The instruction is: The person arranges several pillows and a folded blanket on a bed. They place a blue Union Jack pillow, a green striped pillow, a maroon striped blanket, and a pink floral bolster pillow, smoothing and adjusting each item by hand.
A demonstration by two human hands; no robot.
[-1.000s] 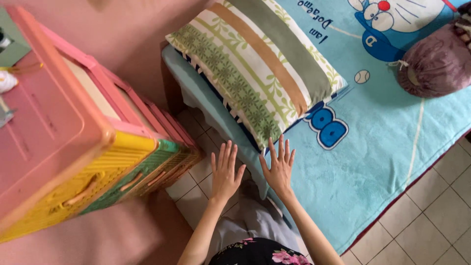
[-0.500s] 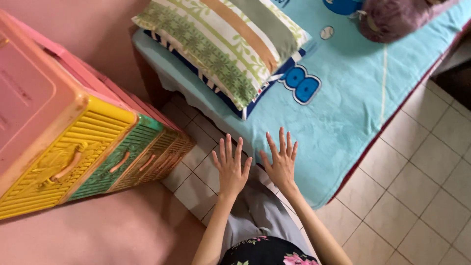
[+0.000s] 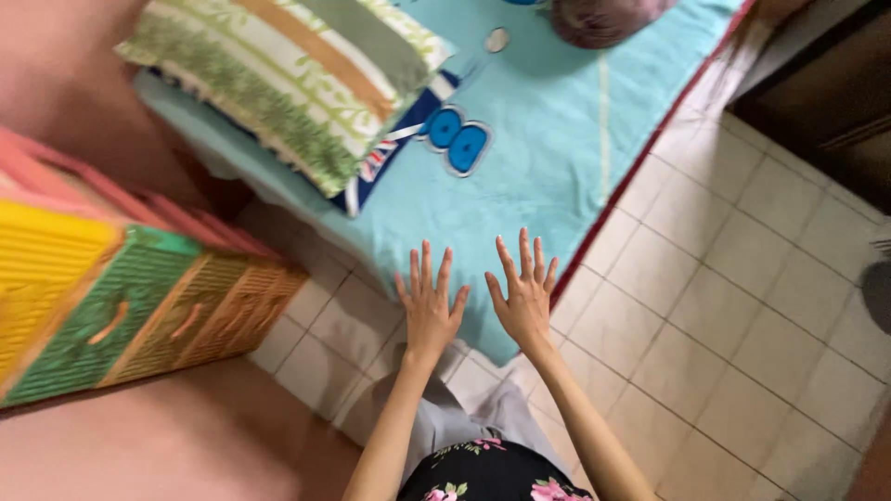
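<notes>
My left hand (image 3: 429, 304) and my right hand (image 3: 522, 293) are held out side by side, palms down, fingers spread, holding nothing. They hover above the near corner of a low bed covered with a light blue cartoon sheet (image 3: 538, 139). A striped green, white and tan pillow (image 3: 288, 74) lies at the head of the bed, up and left of both hands. A purple bundle (image 3: 603, 19) rests on the sheet at the top edge.
A plastic drawer unit (image 3: 121, 306) with yellow, green and orange fronts stands at the left against a pink wall (image 3: 186, 436). Pale tiled floor (image 3: 742, 306) spreads to the right of the bed. Dark furniture (image 3: 835, 102) sits at the top right.
The view has swung to the right: drawers and pillow slid left, more tiled floor shows at the right. Both hands stay spread and empty, now over the bed's corner.
</notes>
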